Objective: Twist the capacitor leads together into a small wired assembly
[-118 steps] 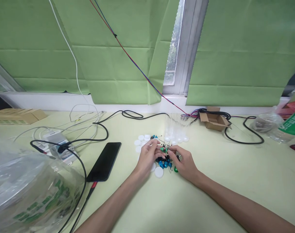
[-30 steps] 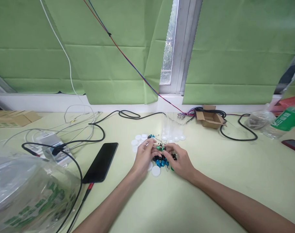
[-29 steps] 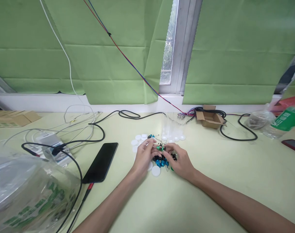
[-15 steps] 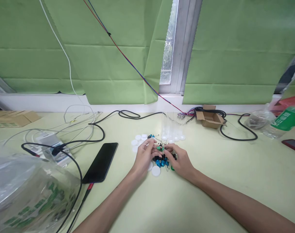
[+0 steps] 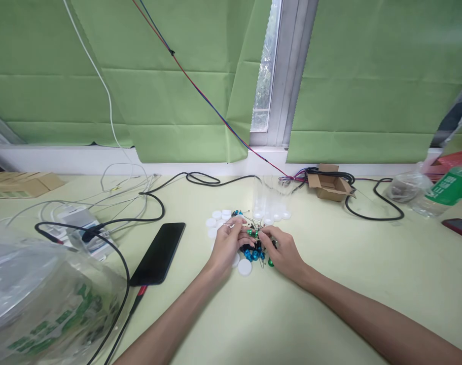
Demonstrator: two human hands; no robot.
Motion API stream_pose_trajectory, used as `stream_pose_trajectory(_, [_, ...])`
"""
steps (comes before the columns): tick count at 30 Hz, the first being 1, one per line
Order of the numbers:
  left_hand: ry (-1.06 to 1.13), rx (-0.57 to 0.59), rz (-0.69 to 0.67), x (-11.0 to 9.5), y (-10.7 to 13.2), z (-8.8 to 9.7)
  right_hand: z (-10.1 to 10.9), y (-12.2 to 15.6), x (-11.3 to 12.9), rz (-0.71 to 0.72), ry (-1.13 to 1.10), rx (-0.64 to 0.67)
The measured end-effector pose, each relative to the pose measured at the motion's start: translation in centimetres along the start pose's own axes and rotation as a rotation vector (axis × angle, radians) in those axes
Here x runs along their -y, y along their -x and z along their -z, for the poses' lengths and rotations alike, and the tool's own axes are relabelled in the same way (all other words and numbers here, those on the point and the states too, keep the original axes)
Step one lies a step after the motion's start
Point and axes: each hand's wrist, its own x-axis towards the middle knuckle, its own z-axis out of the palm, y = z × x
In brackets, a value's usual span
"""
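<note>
Over a pile of small parts, my left hand (image 5: 227,242) is closed with thumb and fingers pinching thin metal rods that carry a small shiny green part (image 5: 252,232). Opposite it, my right hand (image 5: 282,248) has its fingertips bent together at the right end of that green part. Below the hands lie blue metallic parts (image 5: 255,255), mixed with black pieces and bent wires. A green round piece (image 5: 271,262) shows by the right hand. White round caps (image 5: 244,267) lie around the pile. My fingers hide some of the pile and the exact grip.
Clear tubes (image 5: 267,197) with white ends stand behind the pile. A black phone (image 5: 158,253) lies left, near a power strip (image 5: 82,230) and tangled cables. Nearby are a plastic bag (image 5: 56,299), an open cardboard box (image 5: 329,186) and a green-labelled bottle (image 5: 443,192).
The right fingertips have shifted very slightly to the right along the green part. My left hand keeps its pinch, and the things on the table stay where they were.
</note>
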Motion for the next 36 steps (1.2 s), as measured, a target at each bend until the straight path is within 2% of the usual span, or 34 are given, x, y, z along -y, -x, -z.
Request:
stream_pose_trajectory(11, [0.01,-0.022,-0.014,0.19,-0.13,0.14,0.07,0.09,0.14,-0.037,-0.011,-0.023])
stream_pose_trajectory(15, [0.039,-0.041,-0.007,0.14,-0.18,0.12,0.19,0.13,0.26,0.019,-0.032,-0.043])
stream_pose_trajectory(19, [0.042,-0.048,0.005,-0.04,-0.07,-0.02,0.31,0.12,0.44,0.046,-0.054,-0.001])
stream_pose_trajectory(28, [0.017,-0.034,0.008,-0.05,0.01,0.06,0.06,0.19,0.13,0.025,-0.104,0.001])
stream_pose_trajectory(36, [-0.005,-0.028,0.019,-0.05,0.03,0.03,-0.15,0.13,-0.23,-0.019,-0.059,0.013])
